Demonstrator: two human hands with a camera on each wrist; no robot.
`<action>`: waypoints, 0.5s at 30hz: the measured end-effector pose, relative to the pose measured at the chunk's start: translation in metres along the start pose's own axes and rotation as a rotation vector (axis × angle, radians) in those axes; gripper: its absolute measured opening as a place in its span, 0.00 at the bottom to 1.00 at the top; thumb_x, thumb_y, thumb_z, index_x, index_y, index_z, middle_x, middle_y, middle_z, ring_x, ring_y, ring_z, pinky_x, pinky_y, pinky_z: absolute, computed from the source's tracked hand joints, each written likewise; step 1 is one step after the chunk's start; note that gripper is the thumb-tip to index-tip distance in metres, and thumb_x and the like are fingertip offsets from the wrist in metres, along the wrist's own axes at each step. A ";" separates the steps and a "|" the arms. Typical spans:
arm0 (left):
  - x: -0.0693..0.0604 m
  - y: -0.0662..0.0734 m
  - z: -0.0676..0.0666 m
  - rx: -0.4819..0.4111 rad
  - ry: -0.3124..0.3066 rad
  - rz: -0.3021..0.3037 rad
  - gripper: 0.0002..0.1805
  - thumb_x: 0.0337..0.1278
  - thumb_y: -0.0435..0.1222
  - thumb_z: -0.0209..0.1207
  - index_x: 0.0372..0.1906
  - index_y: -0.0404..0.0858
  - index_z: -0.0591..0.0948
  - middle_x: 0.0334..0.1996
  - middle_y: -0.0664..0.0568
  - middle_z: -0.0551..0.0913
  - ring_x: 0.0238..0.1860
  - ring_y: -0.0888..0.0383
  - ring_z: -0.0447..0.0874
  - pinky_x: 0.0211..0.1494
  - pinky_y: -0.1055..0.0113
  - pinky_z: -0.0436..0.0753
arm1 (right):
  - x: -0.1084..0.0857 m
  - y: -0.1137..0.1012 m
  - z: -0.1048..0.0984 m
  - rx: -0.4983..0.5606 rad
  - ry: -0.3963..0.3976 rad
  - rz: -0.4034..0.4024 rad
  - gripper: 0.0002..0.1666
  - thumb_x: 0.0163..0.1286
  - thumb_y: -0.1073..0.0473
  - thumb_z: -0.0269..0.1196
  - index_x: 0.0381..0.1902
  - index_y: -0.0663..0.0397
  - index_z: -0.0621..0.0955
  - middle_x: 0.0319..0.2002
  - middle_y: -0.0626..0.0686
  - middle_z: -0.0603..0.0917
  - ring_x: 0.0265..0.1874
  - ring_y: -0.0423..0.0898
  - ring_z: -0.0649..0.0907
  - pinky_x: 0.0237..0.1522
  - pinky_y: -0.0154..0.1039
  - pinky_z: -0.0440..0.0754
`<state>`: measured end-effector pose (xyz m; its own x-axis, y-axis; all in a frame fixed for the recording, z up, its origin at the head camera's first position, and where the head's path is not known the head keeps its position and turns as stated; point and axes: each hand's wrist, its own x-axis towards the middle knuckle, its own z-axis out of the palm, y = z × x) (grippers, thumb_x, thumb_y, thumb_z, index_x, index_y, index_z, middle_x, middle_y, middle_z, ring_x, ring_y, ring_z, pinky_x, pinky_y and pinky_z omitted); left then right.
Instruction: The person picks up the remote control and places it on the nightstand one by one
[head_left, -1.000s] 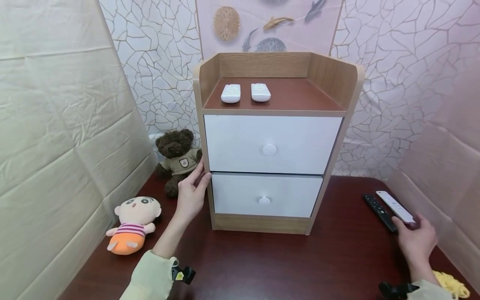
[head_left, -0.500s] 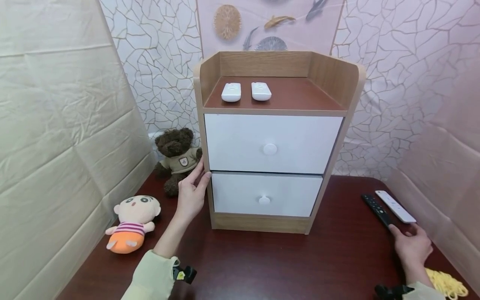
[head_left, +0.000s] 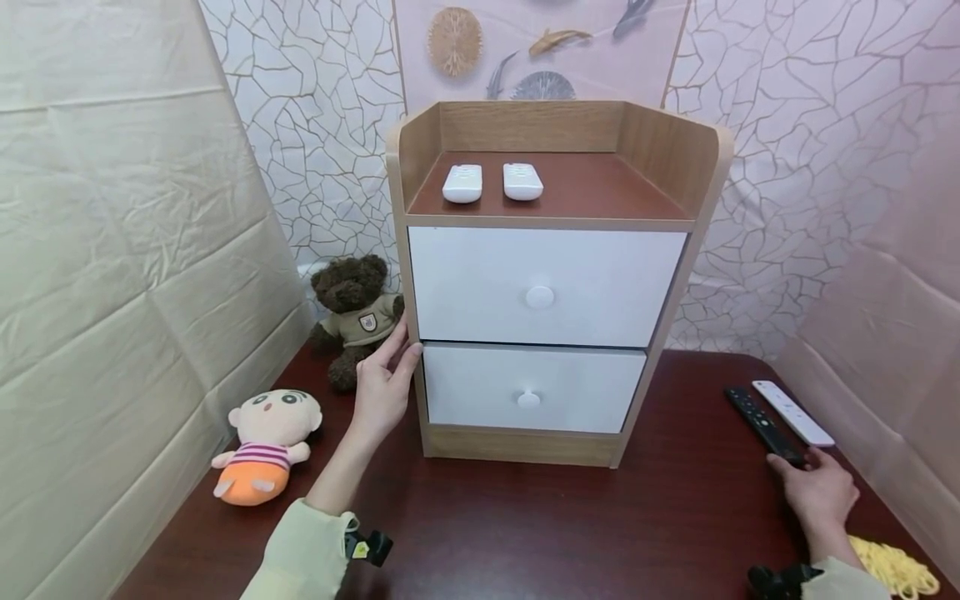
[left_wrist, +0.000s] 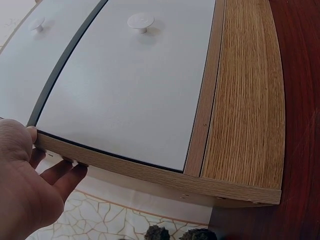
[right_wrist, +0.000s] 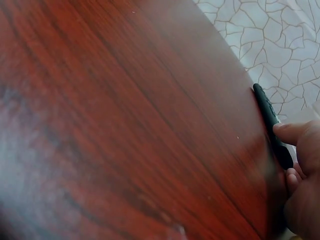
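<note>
My left hand holds the left side edge of a wooden cabinet with two white drawers. In the left wrist view its thumb lies at the front edge, with the fingers around the outer side panel. At the right, my right hand grips the near end of a black remote control between thumb and fingers. The right wrist view shows this remote low at the table's edge. A white remote control lies just right of it. The upper drawer and lower drawer are closed.
Two white remote-like devices lie on the cabinet's top shelf. A brown teddy bear and a plush doll are left of the cabinet. Yellow cord lies near my right wrist. Fabric-covered walls border the dark red table.
My right hand has shifted left, from beside the white remote control onto the near end of the black one. My left hand stays on the cabinet's edge.
</note>
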<state>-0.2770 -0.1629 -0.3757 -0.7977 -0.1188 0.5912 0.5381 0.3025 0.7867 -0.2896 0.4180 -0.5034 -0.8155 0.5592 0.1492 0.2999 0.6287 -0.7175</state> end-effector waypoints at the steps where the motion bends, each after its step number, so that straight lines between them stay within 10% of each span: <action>1: 0.000 0.000 0.000 0.000 -0.001 -0.002 0.29 0.76 0.38 0.59 0.76 0.42 0.69 0.69 0.48 0.74 0.63 0.52 0.80 0.61 0.59 0.80 | 0.001 0.000 0.000 -0.007 -0.003 0.001 0.41 0.72 0.56 0.63 0.69 0.84 0.64 0.59 0.81 0.71 0.57 0.76 0.70 0.69 0.62 0.53; 15: 0.000 0.001 0.001 -0.024 -0.008 0.003 0.29 0.76 0.36 0.58 0.77 0.41 0.68 0.70 0.47 0.73 0.65 0.52 0.78 0.62 0.60 0.79 | 0.003 -0.002 0.009 -0.019 0.049 0.027 0.37 0.69 0.59 0.63 0.66 0.82 0.67 0.61 0.83 0.68 0.64 0.78 0.63 0.71 0.63 0.55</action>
<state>-0.2768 -0.1621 -0.3748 -0.7984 -0.1104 0.5920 0.5465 0.2802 0.7892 -0.2971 0.4143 -0.5075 -0.7822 0.6013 0.1632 0.3311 0.6229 -0.7088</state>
